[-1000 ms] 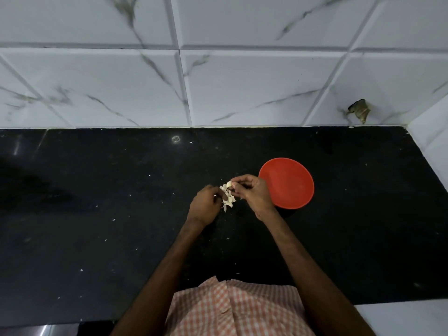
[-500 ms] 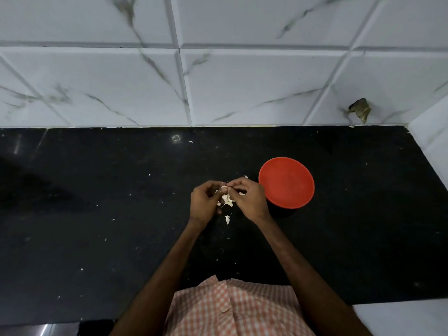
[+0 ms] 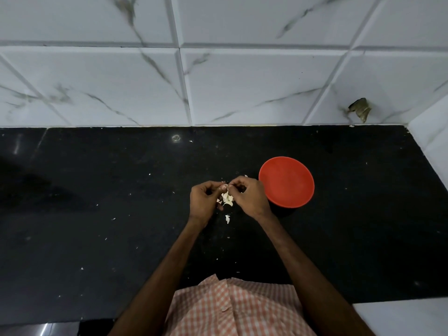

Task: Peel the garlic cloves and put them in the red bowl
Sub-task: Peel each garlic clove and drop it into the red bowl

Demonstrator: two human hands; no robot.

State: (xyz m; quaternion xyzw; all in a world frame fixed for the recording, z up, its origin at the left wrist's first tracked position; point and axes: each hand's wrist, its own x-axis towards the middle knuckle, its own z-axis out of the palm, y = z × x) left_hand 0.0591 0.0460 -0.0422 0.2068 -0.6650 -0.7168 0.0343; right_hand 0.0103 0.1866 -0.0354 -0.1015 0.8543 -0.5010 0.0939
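Observation:
A small clump of garlic cloves (image 3: pixel 226 198) with pale papery skin sits between my two hands over the black counter. My left hand (image 3: pixel 204 201) holds the clump from the left with curled fingers. My right hand (image 3: pixel 249 197) pinches at its top with thumb and fingertip. The red bowl (image 3: pixel 287 181) stands just right of my right hand and looks bare inside. A loose piece of skin (image 3: pixel 227 218) lies on the counter below the hands.
The black counter (image 3: pixel 97 214) carries scattered white skin flecks. A tiled white wall (image 3: pixel 218 81) rises behind it, with a side wall (image 3: pixel 431 132) at the right. A white surface (image 3: pixel 400 318) meets the counter's front right corner.
My hands closed in around the garlic and shifted slightly; a piece of skin dropped onto the counter below them. The bowl stayed put.

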